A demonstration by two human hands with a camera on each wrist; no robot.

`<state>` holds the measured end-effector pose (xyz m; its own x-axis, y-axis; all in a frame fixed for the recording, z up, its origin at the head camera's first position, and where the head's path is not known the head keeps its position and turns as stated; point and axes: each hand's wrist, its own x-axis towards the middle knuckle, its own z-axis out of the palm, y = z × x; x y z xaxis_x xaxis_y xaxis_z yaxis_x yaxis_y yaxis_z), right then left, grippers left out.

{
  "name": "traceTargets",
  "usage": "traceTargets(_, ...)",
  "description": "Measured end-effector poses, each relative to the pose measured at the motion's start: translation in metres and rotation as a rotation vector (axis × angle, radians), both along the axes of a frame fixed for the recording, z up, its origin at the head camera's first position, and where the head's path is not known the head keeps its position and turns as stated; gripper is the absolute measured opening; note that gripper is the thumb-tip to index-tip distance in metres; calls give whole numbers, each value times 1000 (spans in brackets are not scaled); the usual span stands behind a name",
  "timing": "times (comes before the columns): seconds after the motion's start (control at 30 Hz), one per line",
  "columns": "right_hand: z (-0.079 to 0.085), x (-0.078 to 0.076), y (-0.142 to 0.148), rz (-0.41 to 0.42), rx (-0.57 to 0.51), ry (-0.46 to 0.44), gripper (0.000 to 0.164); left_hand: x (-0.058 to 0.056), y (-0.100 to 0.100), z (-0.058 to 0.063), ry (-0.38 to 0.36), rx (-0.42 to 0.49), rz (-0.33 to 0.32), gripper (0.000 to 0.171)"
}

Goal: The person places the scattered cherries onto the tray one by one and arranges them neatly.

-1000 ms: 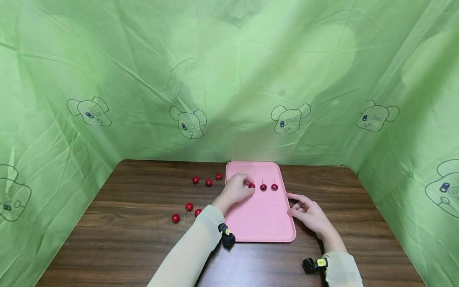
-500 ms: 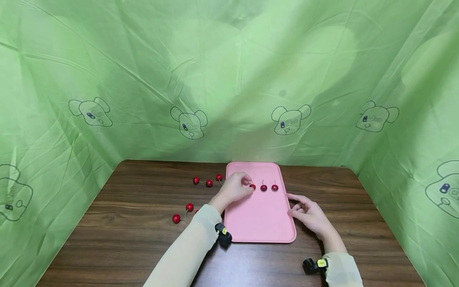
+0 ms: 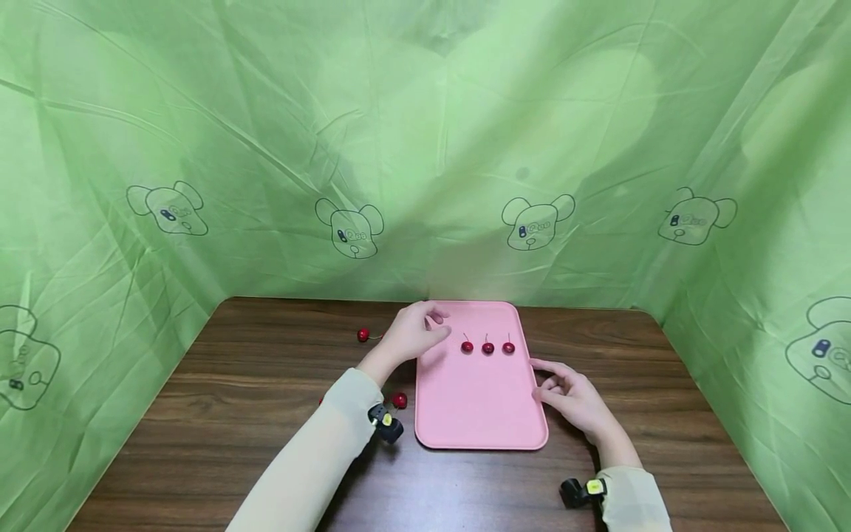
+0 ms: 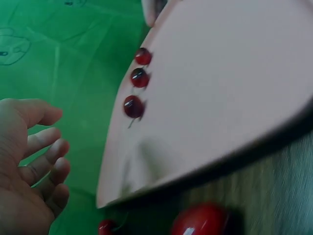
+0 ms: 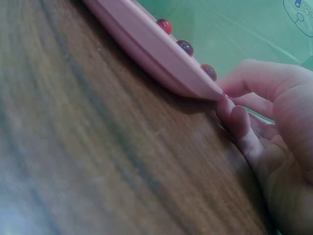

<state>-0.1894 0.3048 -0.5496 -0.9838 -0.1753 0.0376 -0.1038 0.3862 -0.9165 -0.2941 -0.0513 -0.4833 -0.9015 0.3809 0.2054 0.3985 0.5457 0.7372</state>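
My left hand (image 3: 415, 329) reaches over the left rim of a pink tray (image 3: 479, 406), thumb and fingers apart and loosely bent, holding nothing. In the left wrist view, these fingers (image 4: 49, 166) curve loosely beside the tray. Three red cherries with thin stems stand in a row across the tray: a left cherry (image 3: 467, 347), a middle cherry (image 3: 488, 348) and a right cherry (image 3: 508, 348). My right hand (image 3: 575, 399) holds the tray's right rim with thumb and fingertips, as the right wrist view also shows close up.
On the brown wooden table (image 3: 253, 384), left of the tray, lie more cherries: a far cherry (image 3: 363, 335) and a near cherry (image 3: 399, 400). My left sleeve (image 3: 312, 451) hides others. A green curtain (image 3: 425, 148) borders the table's back and sides.
My left hand has let go of the left cherry, which stays on the tray, and moved left and back. That arm now covers other table cherries. The right hand keeps its place.
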Motion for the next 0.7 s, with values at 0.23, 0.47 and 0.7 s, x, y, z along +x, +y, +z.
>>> traceTargets(0.23, 0, 0, 0, 3, -2, 16, 55, 6, -31, 17, 42, -4, 18, 27)
traceTargets(0.47, 0, -1, -1, -8, -5, -12, 56, 12, -63, 20, 35, 24, 37, 24)
traceTargets(0.7, 0, 0, -1, -14, 5, -25, 56, 11, -91, 16, 62, 75, 96, 24)
